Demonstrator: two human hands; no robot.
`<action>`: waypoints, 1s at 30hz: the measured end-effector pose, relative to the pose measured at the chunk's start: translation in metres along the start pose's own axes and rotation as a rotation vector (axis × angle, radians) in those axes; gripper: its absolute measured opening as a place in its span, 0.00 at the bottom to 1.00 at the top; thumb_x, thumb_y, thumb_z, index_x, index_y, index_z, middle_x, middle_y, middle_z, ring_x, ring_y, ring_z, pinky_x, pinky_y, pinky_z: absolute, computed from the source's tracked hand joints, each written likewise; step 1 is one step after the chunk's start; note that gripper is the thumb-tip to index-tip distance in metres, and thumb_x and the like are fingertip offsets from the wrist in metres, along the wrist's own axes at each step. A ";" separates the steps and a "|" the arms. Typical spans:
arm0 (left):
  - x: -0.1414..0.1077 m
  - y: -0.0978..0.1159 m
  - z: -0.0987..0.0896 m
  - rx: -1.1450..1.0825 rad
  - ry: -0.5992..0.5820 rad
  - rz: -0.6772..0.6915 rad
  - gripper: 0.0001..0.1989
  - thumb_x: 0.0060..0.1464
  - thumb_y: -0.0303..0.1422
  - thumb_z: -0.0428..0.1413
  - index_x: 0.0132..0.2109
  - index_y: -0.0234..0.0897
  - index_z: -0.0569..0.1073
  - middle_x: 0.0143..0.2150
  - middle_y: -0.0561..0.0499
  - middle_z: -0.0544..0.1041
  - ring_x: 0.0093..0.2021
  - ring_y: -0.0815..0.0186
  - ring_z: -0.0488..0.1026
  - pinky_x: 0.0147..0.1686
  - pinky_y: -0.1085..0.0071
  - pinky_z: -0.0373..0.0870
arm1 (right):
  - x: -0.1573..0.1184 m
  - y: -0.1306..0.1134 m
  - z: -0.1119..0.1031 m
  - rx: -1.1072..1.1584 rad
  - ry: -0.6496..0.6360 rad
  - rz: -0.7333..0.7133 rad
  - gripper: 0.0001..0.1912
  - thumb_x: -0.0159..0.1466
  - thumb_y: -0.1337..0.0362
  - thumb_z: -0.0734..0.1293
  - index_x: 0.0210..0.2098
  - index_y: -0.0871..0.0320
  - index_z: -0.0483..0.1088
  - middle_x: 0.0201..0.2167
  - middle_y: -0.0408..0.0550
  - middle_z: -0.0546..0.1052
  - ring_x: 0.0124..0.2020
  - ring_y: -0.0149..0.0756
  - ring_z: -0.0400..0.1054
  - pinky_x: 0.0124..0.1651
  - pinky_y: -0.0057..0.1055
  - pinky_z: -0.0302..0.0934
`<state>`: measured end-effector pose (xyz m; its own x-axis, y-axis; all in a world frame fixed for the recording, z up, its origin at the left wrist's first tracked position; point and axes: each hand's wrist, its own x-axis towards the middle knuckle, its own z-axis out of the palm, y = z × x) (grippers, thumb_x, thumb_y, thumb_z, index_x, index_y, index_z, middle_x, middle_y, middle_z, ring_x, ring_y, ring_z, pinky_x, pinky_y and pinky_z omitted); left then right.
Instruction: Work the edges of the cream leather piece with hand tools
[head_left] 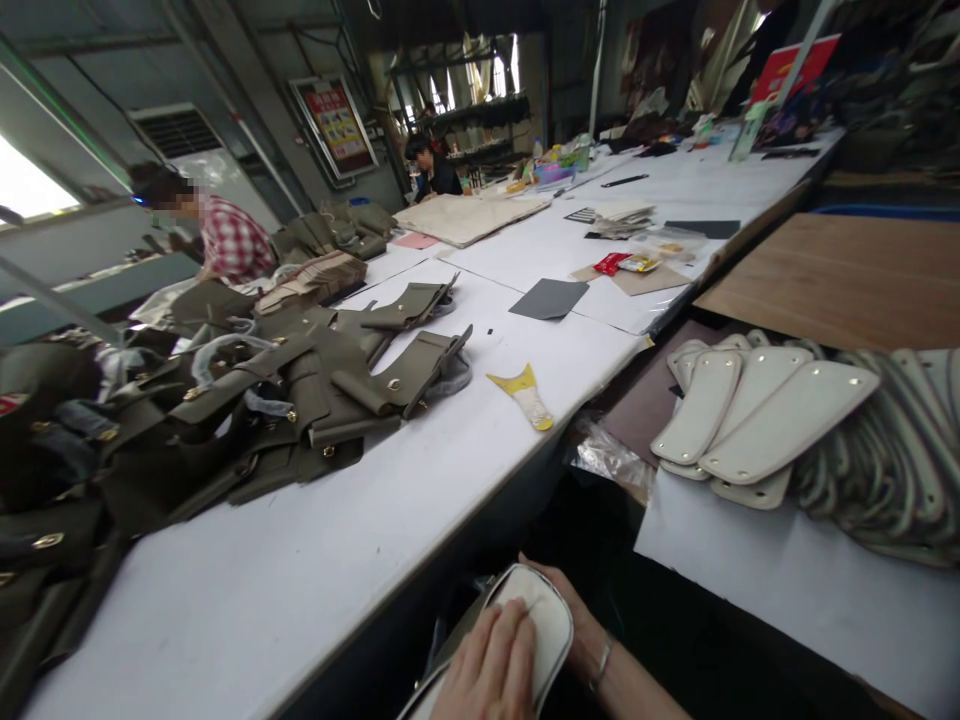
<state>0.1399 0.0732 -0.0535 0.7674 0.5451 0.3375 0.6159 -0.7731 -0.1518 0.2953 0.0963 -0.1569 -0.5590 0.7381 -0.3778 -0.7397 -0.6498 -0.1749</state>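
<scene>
At the bottom of the view is a bag with an off-white rounded panel (551,618) edged in dark trim. Some olive-green material shows on its far side. My left hand (491,655) lies on the pale panel with its fingers stretched out. Around the panel's right edge is my right hand (571,605), with a silvery bracelet on the wrist. Most of the right fingers are hidden behind the bag. The bag is held below the white table's (375,540) front edge, and its lower part is cut off by the frame.
Olive-green bags (300,380) with gold-coloured fittings are heaped on the table's left. A yellow-and-white cut piece (525,395) lies near the edge. Pale riveted panels (787,410) are stacked to the right. A co-worker in a checked shirt (232,240) is at the left; another person (435,170) sits farther back.
</scene>
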 end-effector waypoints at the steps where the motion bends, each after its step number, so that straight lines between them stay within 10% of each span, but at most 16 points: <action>1: 0.002 0.000 -0.002 -0.012 -0.017 -0.012 0.21 0.58 0.25 0.49 0.58 0.40 0.70 0.56 0.54 0.76 0.54 0.65 0.71 0.50 0.73 0.70 | -0.001 0.000 0.000 0.021 0.006 0.017 0.22 0.59 0.47 0.65 0.27 0.62 0.73 0.26 0.55 0.77 0.35 0.47 0.74 0.44 0.41 0.69; 20: 0.068 0.014 -0.058 -0.309 -0.576 -0.299 0.23 0.57 0.24 0.51 0.59 0.45 0.66 0.60 0.49 0.71 0.53 0.54 0.71 0.46 0.57 0.76 | -0.022 -0.008 0.008 0.215 0.122 0.074 0.18 0.69 0.57 0.61 0.31 0.64 0.72 0.27 0.52 0.78 0.33 0.35 0.73 0.48 0.32 0.66; 30: 0.072 0.012 -0.064 -0.305 -0.582 -0.220 0.22 0.61 0.26 0.47 0.58 0.55 0.65 0.64 0.55 0.67 0.54 0.55 0.70 0.44 0.56 0.74 | -0.022 -0.007 0.008 0.111 0.230 0.062 0.17 0.67 0.57 0.63 0.31 0.65 0.72 0.28 0.51 0.77 0.32 0.35 0.73 0.42 0.30 0.66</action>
<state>0.1911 0.0827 0.0282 0.6537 0.7191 -0.2357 0.7560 -0.6347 0.1602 0.3094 0.0858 -0.1405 -0.5140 0.6283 -0.5840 -0.7503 -0.6593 -0.0488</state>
